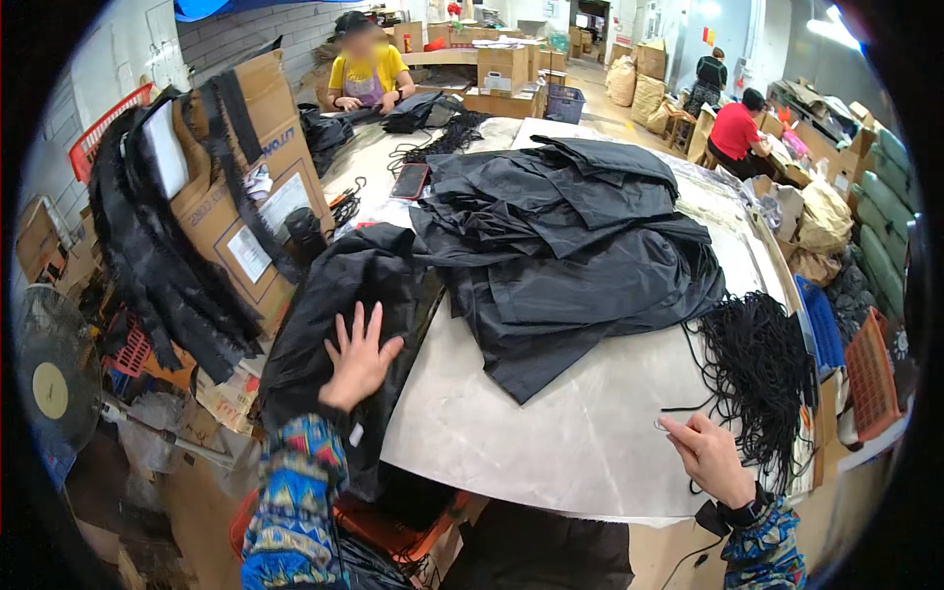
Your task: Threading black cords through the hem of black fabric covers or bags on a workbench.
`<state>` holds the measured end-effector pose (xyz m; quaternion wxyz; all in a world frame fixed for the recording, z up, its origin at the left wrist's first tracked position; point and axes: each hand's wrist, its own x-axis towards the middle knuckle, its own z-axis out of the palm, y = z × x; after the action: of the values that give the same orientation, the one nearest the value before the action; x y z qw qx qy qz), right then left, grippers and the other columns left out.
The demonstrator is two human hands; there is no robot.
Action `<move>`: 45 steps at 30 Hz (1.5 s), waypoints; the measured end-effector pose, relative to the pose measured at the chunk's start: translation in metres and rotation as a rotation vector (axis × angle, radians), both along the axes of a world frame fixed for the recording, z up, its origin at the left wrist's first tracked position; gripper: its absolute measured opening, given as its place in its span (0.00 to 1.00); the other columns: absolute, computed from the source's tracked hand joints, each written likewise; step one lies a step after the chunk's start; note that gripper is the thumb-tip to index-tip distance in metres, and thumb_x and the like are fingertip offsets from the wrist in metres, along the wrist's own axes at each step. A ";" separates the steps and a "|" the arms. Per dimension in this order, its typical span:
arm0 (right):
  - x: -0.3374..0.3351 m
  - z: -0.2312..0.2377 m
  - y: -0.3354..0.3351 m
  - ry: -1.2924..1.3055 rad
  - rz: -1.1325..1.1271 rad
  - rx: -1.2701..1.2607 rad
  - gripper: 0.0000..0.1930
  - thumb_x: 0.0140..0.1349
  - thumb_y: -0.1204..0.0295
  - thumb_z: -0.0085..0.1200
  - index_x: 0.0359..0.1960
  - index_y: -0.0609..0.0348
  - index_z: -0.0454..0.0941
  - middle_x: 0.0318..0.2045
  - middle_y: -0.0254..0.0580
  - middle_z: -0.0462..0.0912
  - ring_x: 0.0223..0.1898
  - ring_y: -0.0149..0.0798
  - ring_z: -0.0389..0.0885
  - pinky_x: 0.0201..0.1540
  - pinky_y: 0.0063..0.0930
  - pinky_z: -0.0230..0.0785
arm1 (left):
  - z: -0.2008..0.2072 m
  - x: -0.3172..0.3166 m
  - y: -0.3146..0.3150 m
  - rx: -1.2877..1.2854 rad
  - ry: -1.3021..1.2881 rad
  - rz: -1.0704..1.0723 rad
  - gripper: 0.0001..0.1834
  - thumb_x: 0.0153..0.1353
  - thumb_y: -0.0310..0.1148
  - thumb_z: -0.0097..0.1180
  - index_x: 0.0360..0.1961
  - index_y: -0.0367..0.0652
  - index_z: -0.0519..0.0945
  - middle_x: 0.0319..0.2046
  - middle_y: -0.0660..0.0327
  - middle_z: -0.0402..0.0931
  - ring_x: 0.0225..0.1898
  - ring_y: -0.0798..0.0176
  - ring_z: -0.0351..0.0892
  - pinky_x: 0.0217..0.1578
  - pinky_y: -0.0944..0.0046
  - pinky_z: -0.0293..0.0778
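My left hand [360, 362] lies flat with fingers spread on a piece of black fabric [339, 280] that hangs over the table's left edge. My right hand [708, 454] is pinched around a small thin metal piece [660, 424], too small to tell its exact kind; it is held over the table's near right part. Just beyond those fingertips a single black cord end [681, 409] reaches out from a thick bundle of black cords [757, 369] at the right edge. A large heap of thin black fabric pieces [590, 256] covers the table's middle.
The pale tabletop [511, 442] has a phone [411, 181] behind the heap. A cardboard box [246, 197] draped with black strips [157, 226] stands left, above a fan [49, 388]. An orange crate [873, 379] is at right. A person in yellow [369, 74] works across the table.
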<state>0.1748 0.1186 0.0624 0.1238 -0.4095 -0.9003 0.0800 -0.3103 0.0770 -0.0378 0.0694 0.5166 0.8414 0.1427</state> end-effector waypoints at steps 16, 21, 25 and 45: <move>0.061 -0.004 0.030 -0.006 -0.322 0.004 0.15 0.59 0.74 0.53 0.48 0.51 0.79 0.25 0.45 0.71 0.25 0.48 0.74 0.26 0.36 0.67 | -0.124 -0.179 0.182 0.040 -0.536 -0.324 0.18 0.65 0.35 0.45 0.53 0.39 0.74 0.47 0.51 0.77 0.48 0.52 0.75 0.45 0.56 0.71; 0.089 0.011 0.043 -0.043 -0.472 0.094 0.11 0.61 0.71 0.52 0.46 0.54 0.78 0.26 0.43 0.71 0.26 0.46 0.75 0.26 0.36 0.67 | -0.020 -0.116 0.155 0.004 -0.292 -0.437 0.17 0.65 0.32 0.47 0.52 0.33 0.73 0.46 0.45 0.77 0.50 0.51 0.75 0.50 0.61 0.67; 0.109 0.011 0.041 0.023 -0.461 0.089 0.10 0.61 0.70 0.52 0.42 0.57 0.78 0.26 0.44 0.72 0.28 0.47 0.75 0.29 0.38 0.67 | -0.013 -0.102 0.117 0.129 -0.168 -0.360 0.20 0.64 0.33 0.49 0.53 0.32 0.72 0.49 0.42 0.75 0.53 0.51 0.74 0.52 0.61 0.66; 0.183 -0.044 0.094 -0.118 -0.152 -0.164 0.09 0.61 0.70 0.48 0.38 0.53 0.80 0.40 0.48 0.73 0.42 0.51 0.75 0.44 0.41 0.71 | 0.010 0.369 0.091 -0.001 -0.169 -1.014 0.08 0.58 0.31 0.54 0.32 0.36 0.72 0.27 0.54 0.74 0.30 0.53 0.76 0.32 0.58 0.71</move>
<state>0.3575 0.2127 0.0180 0.0425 -0.4895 -0.8628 0.1193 0.0587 0.1683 -0.0279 0.1981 0.8462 0.4768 0.1320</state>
